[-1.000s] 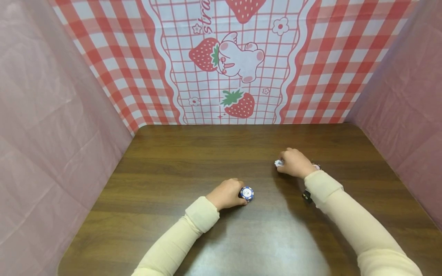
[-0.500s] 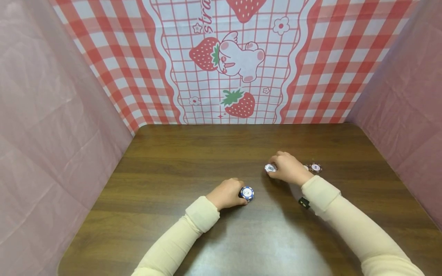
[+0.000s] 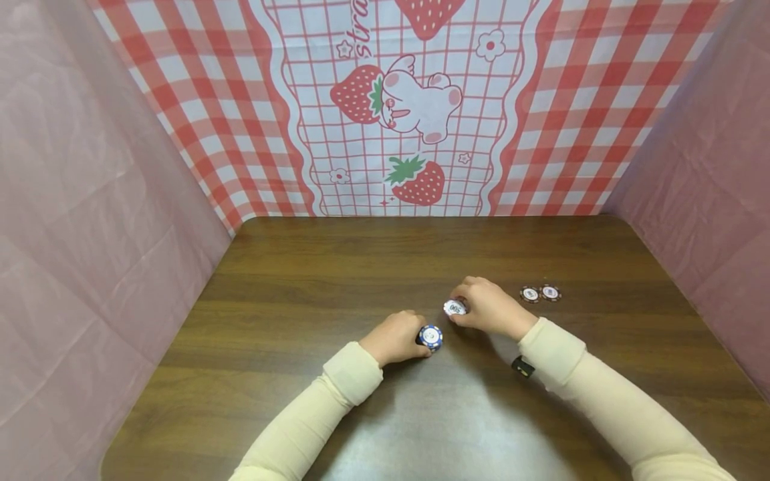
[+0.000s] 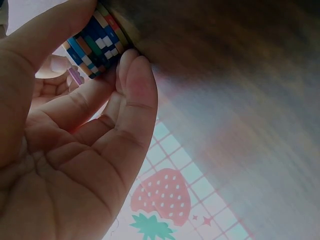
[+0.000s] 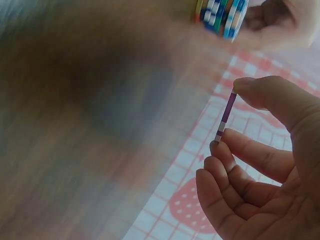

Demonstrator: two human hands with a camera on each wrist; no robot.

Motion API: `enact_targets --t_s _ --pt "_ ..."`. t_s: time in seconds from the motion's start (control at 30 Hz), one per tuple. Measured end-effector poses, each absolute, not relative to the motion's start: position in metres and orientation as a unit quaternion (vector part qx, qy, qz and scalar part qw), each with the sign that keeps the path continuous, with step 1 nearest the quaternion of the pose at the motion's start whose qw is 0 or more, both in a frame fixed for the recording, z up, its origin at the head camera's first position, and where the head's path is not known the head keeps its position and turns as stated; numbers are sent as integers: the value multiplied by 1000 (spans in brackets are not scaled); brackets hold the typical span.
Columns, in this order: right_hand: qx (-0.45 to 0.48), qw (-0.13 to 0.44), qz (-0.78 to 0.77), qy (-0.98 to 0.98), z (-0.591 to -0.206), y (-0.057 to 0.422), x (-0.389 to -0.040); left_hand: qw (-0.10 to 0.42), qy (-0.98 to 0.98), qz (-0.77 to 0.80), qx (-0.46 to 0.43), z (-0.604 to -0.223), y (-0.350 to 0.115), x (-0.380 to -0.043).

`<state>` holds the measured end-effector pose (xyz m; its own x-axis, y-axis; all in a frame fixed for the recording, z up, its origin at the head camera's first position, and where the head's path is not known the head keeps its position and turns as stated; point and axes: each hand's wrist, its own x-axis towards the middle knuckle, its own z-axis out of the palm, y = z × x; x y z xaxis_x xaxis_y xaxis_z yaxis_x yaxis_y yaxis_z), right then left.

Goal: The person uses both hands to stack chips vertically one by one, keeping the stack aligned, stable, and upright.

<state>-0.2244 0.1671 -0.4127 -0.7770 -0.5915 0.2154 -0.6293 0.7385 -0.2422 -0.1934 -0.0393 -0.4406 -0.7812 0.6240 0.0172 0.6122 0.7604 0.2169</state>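
Observation:
On the wooden table my left hand [image 3: 394, 337] holds a stack of poker chips [image 4: 97, 45] between thumb and fingers. The top chip of that stack is blue and white in the head view; the edges below show several colours. My right hand [image 3: 490, 307] pinches a single poker chip [image 3: 455, 307] by its edge, its white face marked 500. In the right wrist view this chip [image 5: 226, 116] shows a purple and white edge, and the stack [image 5: 222, 17] appears beyond it, apart from it. The chip is just behind and right of the stack.
Two more poker chips, a nearer one [image 3: 530, 294] and a farther one [image 3: 550, 292], lie side by side on the table [image 3: 301, 267] to the right. A checked strawberry cloth [image 3: 385, 133] hangs behind the table, with pink drapes [image 3: 692, 147] at both sides.
My right hand has moved left and nearer with its chip, toward the stack. The two chips behind its wrist have come into full view. My left hand and the stack stay put.

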Motion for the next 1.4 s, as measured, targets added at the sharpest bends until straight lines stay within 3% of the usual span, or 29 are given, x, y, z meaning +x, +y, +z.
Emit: enact_targets --t_s 1.4 --pt "397 56 169 -901 -424 135 -194 24 935 117 335 -438 -39 -192"
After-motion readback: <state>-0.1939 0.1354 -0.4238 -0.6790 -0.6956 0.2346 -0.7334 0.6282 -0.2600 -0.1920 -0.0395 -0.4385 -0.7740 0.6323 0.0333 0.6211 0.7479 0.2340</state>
